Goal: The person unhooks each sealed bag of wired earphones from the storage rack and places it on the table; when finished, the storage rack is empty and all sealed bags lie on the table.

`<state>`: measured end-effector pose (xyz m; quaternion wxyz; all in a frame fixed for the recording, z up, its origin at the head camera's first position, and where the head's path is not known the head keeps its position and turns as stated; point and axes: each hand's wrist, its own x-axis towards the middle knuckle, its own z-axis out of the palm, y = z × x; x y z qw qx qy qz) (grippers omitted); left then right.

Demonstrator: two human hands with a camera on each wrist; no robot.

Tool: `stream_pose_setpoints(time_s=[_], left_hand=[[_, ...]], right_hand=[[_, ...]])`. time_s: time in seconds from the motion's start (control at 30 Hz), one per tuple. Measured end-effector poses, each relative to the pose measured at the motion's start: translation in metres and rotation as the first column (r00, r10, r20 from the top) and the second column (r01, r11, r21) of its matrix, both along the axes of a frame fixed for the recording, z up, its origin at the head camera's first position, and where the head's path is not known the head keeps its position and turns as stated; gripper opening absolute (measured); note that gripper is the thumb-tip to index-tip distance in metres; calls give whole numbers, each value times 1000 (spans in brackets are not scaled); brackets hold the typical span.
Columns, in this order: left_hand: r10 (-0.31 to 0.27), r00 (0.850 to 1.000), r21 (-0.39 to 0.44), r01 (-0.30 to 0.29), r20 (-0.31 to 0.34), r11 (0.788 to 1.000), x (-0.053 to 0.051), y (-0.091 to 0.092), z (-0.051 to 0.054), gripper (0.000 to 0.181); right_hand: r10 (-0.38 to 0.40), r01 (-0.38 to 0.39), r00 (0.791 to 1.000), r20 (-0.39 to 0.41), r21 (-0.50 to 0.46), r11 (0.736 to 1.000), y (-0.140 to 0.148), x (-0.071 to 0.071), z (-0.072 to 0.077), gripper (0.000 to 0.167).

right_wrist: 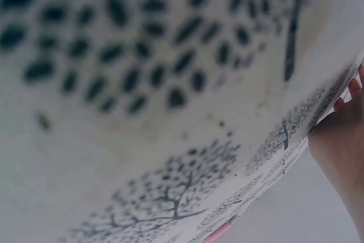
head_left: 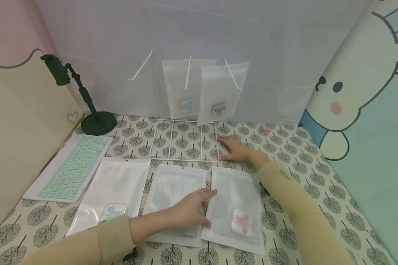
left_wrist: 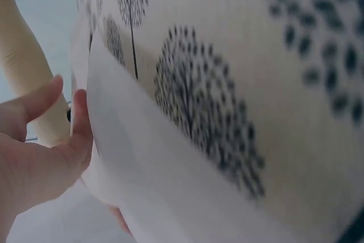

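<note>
My left hand (head_left: 190, 209) lies over the table at the left edge of a white zip pouch (head_left: 229, 195) with a pink-and-white item inside, its fingers reaching onto that edge. Below this hand is a second white pouch (head_left: 177, 180), partly covered by it. In the left wrist view, the fingers (left_wrist: 79, 135) are against a pale pouch edge and do not visibly grip it. My right hand (head_left: 237, 149) rests on the table with fingertips at the right side of a white wire rack (head_left: 183, 160). Two frosted pouches, one behind (head_left: 175, 81) and one in front (head_left: 215, 86), hang from the rack's hooks.
A third pouch (head_left: 122, 184) with a blue-and-white item lies at the left, partly under my left sleeve. Beyond it are a mint-green keyboard (head_left: 76, 165) and a black phone stand (head_left: 99, 123). One rack hook (head_left: 140, 66) is bare. A small pink piece (head_left: 266, 129) lies far right.
</note>
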<state>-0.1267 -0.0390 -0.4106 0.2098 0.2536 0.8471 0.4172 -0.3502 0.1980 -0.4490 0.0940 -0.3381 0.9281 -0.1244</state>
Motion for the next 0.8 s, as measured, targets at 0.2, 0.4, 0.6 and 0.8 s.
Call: stream_pose_setpoints(time_s=[0.2, 0.4, 0.6, 0.8], left_hand=[[-215, 941, -287, 137, -262, 948, -11, -11, 0, 88], [-302, 869, -421, 122, -392, 899, -15, -14, -10, 89], [-297, 862, -439, 98, -411, 893, -11, -13, -13, 91], [-284, 870, -452, 81, -402, 888, -6, -14, -9, 91]], right_hand=[[3, -3, 1000, -3, 1, 1000, -1, 0, 0, 88], [7, -7, 1000, -5, -4, 1000, 0, -1, 0, 89], [3, -3, 1000, 2, -7, 1000, 0, -2, 0, 89], [2, -2, 1000, 6, -10, 1000, 0, -1, 0, 89]])
